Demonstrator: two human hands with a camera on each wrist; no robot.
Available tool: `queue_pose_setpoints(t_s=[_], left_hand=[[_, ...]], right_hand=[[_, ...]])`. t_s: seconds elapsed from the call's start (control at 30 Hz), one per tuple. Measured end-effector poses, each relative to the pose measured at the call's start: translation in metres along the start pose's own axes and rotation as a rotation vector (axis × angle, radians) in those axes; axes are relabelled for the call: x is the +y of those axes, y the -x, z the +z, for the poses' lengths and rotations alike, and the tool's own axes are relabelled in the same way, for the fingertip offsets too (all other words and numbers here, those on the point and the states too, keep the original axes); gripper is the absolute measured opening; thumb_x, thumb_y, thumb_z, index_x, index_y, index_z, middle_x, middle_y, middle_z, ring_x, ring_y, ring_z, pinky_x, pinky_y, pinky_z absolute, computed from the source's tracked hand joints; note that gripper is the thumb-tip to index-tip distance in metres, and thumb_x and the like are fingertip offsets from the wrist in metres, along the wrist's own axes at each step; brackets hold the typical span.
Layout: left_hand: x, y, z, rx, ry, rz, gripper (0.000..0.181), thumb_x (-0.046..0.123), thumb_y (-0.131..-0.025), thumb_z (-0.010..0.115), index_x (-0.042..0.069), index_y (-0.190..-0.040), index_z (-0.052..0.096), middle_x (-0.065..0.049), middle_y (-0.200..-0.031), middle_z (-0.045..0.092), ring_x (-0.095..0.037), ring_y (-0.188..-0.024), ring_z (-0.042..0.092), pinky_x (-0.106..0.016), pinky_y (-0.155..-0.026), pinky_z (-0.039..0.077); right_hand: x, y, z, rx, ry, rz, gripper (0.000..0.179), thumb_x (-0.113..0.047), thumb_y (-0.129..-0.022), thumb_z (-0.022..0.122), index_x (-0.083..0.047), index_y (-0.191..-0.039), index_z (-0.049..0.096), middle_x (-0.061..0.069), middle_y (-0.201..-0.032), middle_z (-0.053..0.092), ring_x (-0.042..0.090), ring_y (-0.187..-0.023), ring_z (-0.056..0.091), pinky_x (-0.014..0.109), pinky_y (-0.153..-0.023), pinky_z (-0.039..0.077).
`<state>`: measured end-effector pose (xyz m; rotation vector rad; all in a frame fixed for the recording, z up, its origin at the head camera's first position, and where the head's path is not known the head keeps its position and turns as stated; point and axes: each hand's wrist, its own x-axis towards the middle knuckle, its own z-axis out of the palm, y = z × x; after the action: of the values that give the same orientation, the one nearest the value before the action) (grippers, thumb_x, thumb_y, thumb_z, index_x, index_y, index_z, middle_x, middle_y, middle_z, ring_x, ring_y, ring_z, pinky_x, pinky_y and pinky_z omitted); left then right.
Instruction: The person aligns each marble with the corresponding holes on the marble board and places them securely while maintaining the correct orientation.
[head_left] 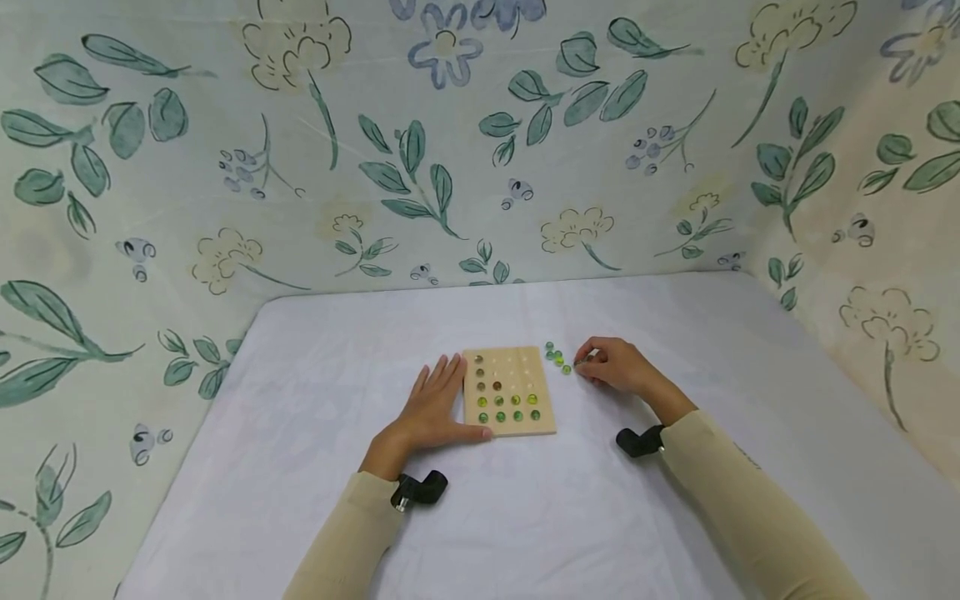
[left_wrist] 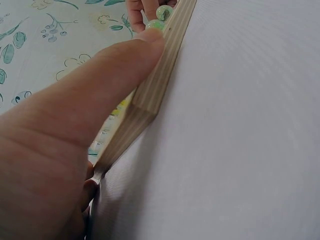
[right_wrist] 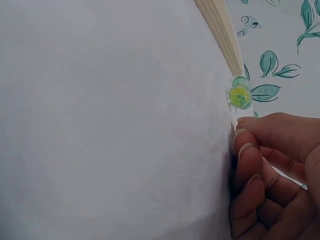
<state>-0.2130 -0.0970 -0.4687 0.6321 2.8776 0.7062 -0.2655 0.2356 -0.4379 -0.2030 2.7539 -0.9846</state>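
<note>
A square wooden board (head_left: 517, 427) with rows of round hollows lies on the cloth. Glass marbles (head_left: 517, 400) fill its two nearest rows, and several darker ones stand along its left side. My left hand (head_left: 429, 414) rests spread against the board's left edge, its thumb at the near edge; the left wrist view shows this thumb (left_wrist: 110, 80) beside the layered wood. Right of the board sits a loose cluster of green marbles (head_left: 558, 358). Beside them my right hand (head_left: 618, 367) pinches a small marble at its fingertips, mostly hidden. A yellow-green marble (right_wrist: 240, 96) lies just beyond those fingertips.
White cloth (head_left: 360, 358) covers the table around the board. A floral curtain (head_left: 450, 167) hangs behind the table's far edge and continues down both sides. Each wrist carries a black camera (head_left: 640, 442).
</note>
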Motion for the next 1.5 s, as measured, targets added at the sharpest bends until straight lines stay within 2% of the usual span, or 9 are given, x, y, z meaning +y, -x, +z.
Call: queue_pose_setpoints(t_s=[0.33, 0.57, 0.87, 1.33, 1.5], left_hand=[[0.000, -0.001, 0.001, 0.007, 0.002, 0.013, 0.126, 0.078, -0.066, 0.064, 0.010, -0.156, 0.008, -0.003, -0.162, 0.005, -0.020, -0.148, -0.004, -0.041, -0.118, -0.006], [0.000, -0.002, 0.001, -0.012, 0.009, 0.006, 0.128, 0.080, -0.064, 0.064, 0.011, -0.156, 0.007, -0.003, -0.162, 0.004, -0.020, -0.148, -0.004, -0.041, -0.118, -0.006], [0.000, -0.001, 0.002, -0.010, 0.003, 0.002, 0.128, 0.080, -0.064, 0.063, 0.011, -0.156, 0.007, -0.003, -0.162, 0.004, -0.019, -0.148, -0.004, -0.041, -0.118, -0.006], [-0.002, -0.001, 0.001, -0.017, -0.019, -0.009, 0.127, 0.080, -0.065, 0.063, 0.012, -0.156, 0.007, -0.001, -0.162, 0.002, -0.019, -0.148, -0.005, -0.040, -0.118, -0.006], [-0.002, -0.002, 0.000, -0.018, -0.021, -0.012, 0.127, 0.080, -0.065, 0.063, 0.012, -0.156, 0.007, -0.001, -0.162, 0.002, -0.019, -0.148, -0.005, -0.040, -0.118, -0.007]], right_hand=[[0.002, -0.001, -0.004, 0.000, -0.020, -0.001, 0.015, -0.017, -0.093, 0.065, -0.008, -0.105, 0.063, 0.004, -0.071, 0.063, 0.018, -0.064, 0.055, 0.029, -0.060, 0.045], [0.004, -0.001, -0.003, 0.003, -0.016, 0.018, 0.017, -0.019, -0.093, 0.065, -0.009, -0.106, 0.062, 0.004, -0.072, 0.063, 0.018, -0.065, 0.056, 0.028, -0.060, 0.047], [0.002, 0.000, -0.002, 0.032, -0.050, 0.033, 0.018, -0.020, -0.092, 0.066, -0.010, -0.106, 0.062, 0.004, -0.072, 0.064, 0.018, -0.064, 0.057, 0.028, -0.059, 0.047], [-0.013, 0.005, 0.003, 0.037, -0.017, -0.034, 0.016, -0.019, -0.092, 0.064, -0.011, -0.106, 0.062, 0.004, -0.068, 0.060, 0.019, -0.062, 0.052, 0.027, -0.055, 0.043], [-0.021, 0.007, 0.006, 0.034, -0.030, -0.046, 0.016, -0.017, -0.092, 0.066, -0.010, -0.106, 0.062, 0.005, -0.068, 0.060, 0.019, -0.063, 0.053, 0.028, -0.056, 0.044]])
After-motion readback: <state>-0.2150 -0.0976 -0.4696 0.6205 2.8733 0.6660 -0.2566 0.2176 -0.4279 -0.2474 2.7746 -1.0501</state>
